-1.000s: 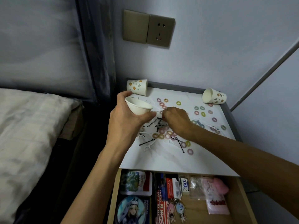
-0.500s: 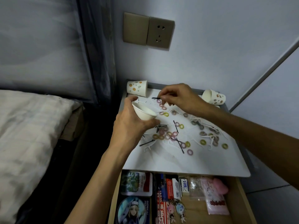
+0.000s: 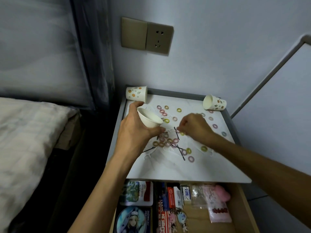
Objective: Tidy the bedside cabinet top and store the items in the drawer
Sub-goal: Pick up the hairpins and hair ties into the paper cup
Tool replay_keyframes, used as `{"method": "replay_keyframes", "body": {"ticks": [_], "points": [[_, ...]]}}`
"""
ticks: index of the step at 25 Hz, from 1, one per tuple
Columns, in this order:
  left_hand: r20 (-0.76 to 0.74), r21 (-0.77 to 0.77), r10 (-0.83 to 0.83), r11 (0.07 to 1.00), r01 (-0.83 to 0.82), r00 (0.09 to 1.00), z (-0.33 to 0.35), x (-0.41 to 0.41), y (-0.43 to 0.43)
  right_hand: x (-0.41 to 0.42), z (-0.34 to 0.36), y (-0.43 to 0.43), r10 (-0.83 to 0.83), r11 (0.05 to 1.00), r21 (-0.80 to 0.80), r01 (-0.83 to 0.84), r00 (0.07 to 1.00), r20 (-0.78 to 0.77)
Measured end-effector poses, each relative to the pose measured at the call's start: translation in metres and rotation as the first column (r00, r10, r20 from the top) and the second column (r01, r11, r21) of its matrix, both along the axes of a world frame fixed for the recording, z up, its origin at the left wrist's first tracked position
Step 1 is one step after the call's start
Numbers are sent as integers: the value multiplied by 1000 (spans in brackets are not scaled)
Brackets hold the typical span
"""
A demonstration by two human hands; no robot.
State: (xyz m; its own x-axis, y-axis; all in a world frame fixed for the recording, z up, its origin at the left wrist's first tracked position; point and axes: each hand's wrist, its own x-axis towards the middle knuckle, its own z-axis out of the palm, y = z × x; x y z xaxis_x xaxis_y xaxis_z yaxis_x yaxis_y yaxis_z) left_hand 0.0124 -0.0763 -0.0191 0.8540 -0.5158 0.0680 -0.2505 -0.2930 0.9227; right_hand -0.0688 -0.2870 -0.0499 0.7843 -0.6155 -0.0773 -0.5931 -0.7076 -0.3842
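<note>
1. Two bare hands work over the white top of a bedside cabinet (image 3: 168,169), seen from above by a head-worn camera.
2. Scattered across the top are many small hair ties (image 3: 179,110), soft little rings in pink, yellow, green and tan. Some lie apart towards the back and right; about a dozen crowd together in a cluster (image 3: 165,142) near the middle.
3. Several thin black bobby pins (image 3: 180,151) lie among the rings, some of them crossing one another.
4. The left hand (image 3: 134,130) grips a plain white paper cup (image 3: 149,119), fingers and thumb curled round its wall. The cup is held above the left part of the top, tilted with its open mouth facing right and upward.
5. The right hand (image 3: 193,126) is curled, its fingertips bunched together and pointing down at a pink ring beside the end of a black pin. Blur hides whether it has hold of either.
6. Two more paper cups, printed with small orange and green shapes, lie on their sides at the back: one in the left corner (image 3: 136,94), one in the right corner (image 3: 214,102).
7. Below the top, the wooden drawer (image 3: 242,207) stands open. It holds a round picture of a cartoon character (image 3: 133,219), small boxes (image 3: 185,193), keychain figures (image 3: 178,217), a pink soft toy (image 3: 222,193) and a plastic bag (image 3: 218,211).
8. A bed (image 3: 25,132) lies to the left, and a wall socket (image 3: 159,38) sits above the cabinet.
</note>
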Motion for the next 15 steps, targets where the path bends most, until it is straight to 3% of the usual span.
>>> {"method": "replay_keyframes", "body": {"ticks": [6, 10, 13, 15], "points": [[-1, -9, -3, 1000, 3, 1000, 1, -2, 1, 2, -46, 11, -172, 969, -186, 165, 985, -21], [-14, -14, -5, 1000, 5, 1000, 2, -1, 1, 1, -37, 13, -126, 908, -416, 42, 976, -175], [-19, -19, -1, 1000, 1, 1000, 3, -1, 2, 0, -32, 13, -66, 898, -435, -68, 956, -284], [-34, -28, -1, 1000, 0, 999, 3, 0, 4, -3, -27, 10, -84, 924, -383, -19, 964, -251]]}}
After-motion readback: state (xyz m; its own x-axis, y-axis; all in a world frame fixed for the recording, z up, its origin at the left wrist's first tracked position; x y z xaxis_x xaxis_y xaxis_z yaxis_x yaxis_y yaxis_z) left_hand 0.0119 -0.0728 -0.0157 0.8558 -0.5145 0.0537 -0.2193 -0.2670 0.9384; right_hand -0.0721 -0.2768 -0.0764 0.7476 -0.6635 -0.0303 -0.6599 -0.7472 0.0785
